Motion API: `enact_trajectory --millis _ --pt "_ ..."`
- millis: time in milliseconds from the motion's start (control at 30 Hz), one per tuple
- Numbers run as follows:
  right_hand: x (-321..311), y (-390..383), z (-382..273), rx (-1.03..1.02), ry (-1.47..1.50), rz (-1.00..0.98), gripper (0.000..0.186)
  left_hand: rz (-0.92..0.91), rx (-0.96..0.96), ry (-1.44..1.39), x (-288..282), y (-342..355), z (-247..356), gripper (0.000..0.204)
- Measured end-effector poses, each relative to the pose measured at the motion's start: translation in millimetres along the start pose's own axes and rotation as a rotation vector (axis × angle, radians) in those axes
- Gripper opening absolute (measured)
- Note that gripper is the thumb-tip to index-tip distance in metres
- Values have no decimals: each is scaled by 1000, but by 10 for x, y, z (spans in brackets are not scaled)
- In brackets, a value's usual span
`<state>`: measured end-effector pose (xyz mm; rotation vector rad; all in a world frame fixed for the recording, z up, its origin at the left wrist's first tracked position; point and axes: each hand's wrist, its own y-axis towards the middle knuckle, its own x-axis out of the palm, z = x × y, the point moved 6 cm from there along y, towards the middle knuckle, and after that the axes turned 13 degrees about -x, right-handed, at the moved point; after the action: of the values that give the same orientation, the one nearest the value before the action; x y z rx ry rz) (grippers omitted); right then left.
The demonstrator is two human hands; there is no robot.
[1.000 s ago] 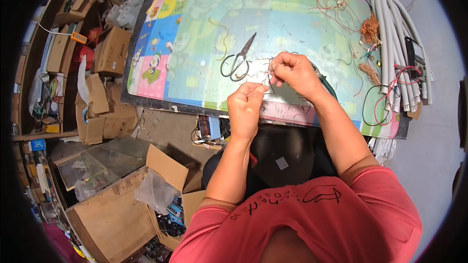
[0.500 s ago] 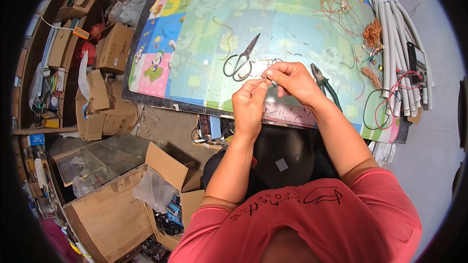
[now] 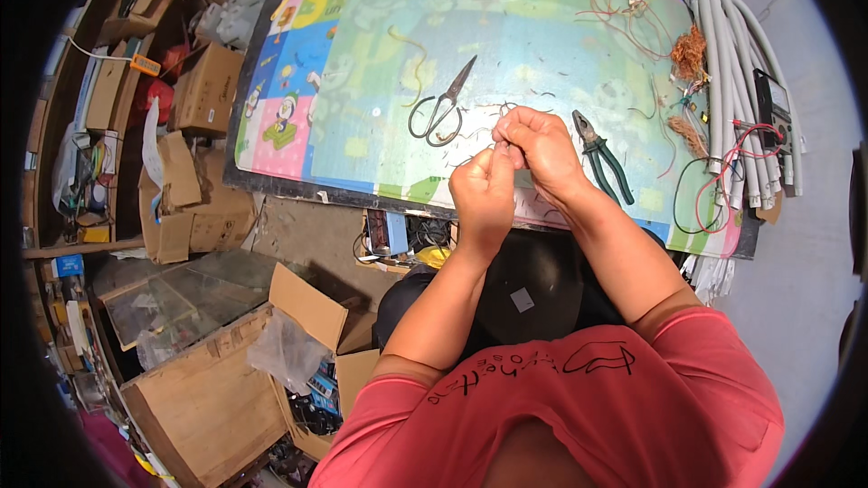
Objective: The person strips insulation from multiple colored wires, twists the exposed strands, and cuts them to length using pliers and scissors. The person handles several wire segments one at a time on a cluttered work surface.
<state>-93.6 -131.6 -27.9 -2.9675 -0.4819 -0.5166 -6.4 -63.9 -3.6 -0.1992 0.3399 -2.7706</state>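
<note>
Over the near edge of the table, my left hand [image 3: 483, 192] and my right hand [image 3: 546, 146] meet fingertip to fingertip. Both are closed in a pinch. Whatever lies between the fingers is too small and too covered to make out. Just beyond the right fingertips, a thin dark wire [image 3: 508, 107] shows on the table mat. Black-handled scissors [image 3: 459, 85] lie to the left of my hands, blades pointing away from me. Green-handled pliers [image 3: 593, 146] rest close to my right wrist.
Short dark wire scraps [image 3: 543, 93] are scattered over the patterned mat [image 3: 362, 126]. A yellow wire [image 3: 420, 63], tangled thin wires [image 3: 624, 4] and a copper-coloured bundle [image 3: 689, 54] lie farther out. White tubes [image 3: 723, 81] and a meter [image 3: 773, 104] line the right side. Cardboard boxes [image 3: 206, 86] stand left.
My left hand has moved right and closer to the right hand, its fingers curling more. The right hand has turned slightly. The scissors and pliers stay on the table.
</note>
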Motion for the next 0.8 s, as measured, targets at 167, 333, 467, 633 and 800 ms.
enact_trajectory --millis 167,333,467,633,800 --pt "-70 25 -65 -20 41 89 15 -3 50 68 46 -8 -2 36" --pt "-143 53 -99 -16 58 117 14 6 40 125 101 -31 19 37" --pt "-208 81 -127 -12 101 129 12 18 77 175 107 -44 -23 37" --pt "-278 97 -139 -11 130 175 11 20 72 201 136 -88 -21 38" --pt "-348 119 -141 -7 118 194 11 20 95 232 148 -138 -13 38"
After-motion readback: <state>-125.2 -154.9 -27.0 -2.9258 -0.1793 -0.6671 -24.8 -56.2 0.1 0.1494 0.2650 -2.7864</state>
